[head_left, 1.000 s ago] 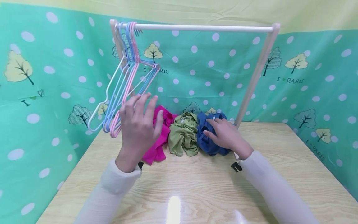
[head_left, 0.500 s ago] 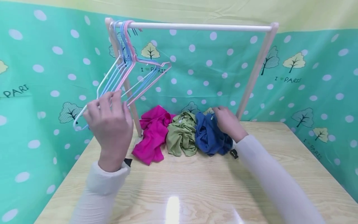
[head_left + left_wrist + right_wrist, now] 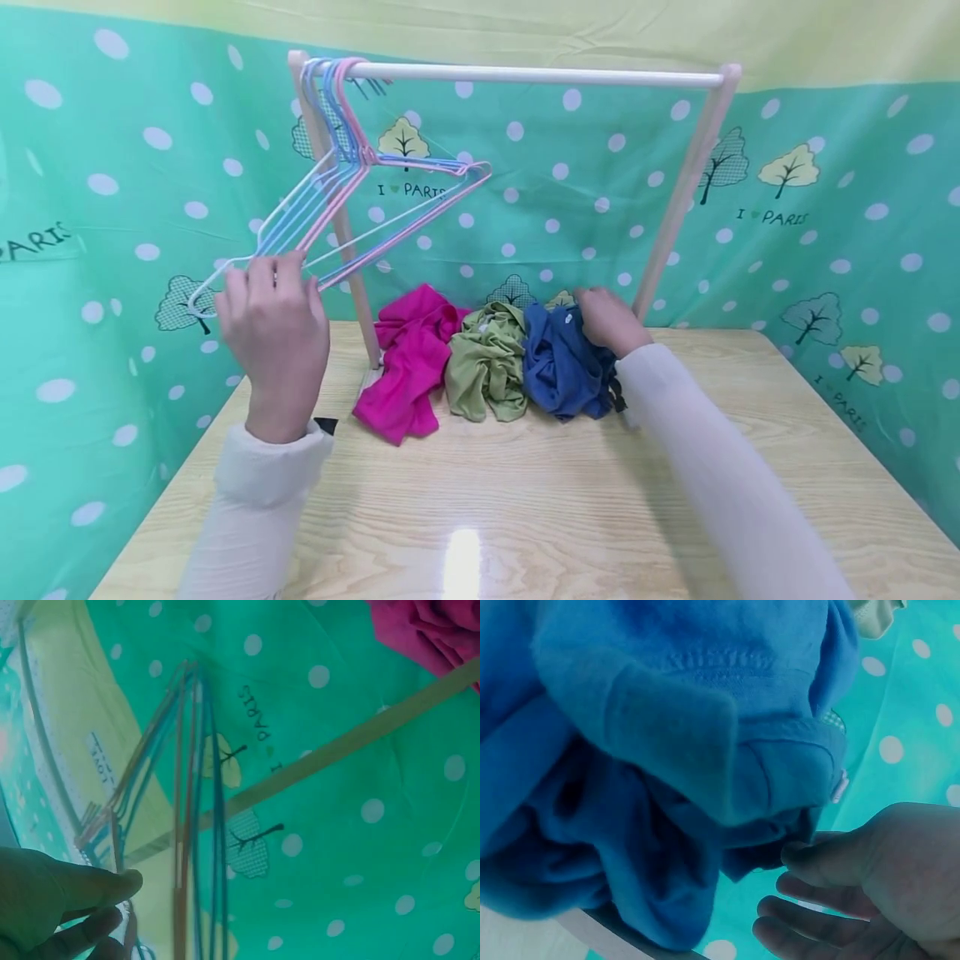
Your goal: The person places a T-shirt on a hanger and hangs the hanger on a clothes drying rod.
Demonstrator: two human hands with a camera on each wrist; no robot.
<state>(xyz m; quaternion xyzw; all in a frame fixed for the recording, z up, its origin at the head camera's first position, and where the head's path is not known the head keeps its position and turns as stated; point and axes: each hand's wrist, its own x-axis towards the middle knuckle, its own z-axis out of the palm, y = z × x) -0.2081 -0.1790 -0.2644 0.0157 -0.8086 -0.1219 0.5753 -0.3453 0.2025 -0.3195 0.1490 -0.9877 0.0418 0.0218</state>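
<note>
My left hand (image 3: 273,333) holds the lower left ends of several wire clothes hangers (image 3: 408,229), white, blue and pink, which hang by their hooks at the rack's left end. In the left wrist view, its thumb (image 3: 129,883) presses against a pink hanger; the hangers' ends behind the hand are hidden. At the far right side of a crumpled blue garment (image 3: 566,358) is my right hand (image 3: 607,321). In the right wrist view, the thumb meets the edge of the blue garment (image 3: 667,735), while the other fingers (image 3: 810,919) stay extended and loosely apart.
A clothes rack with a white rail (image 3: 525,74) and wooden posts stands on the wooden table (image 3: 525,500). Beside the blue garment lie a green garment (image 3: 487,362) and a magenta garment (image 3: 408,367). A dotted green curtain (image 3: 825,275) surrounds the table.
My left hand has moved left and taken hold of the hangers, turning them so they spread wider. My right hand has shifted from the blue garment's top to its far right edge.
</note>
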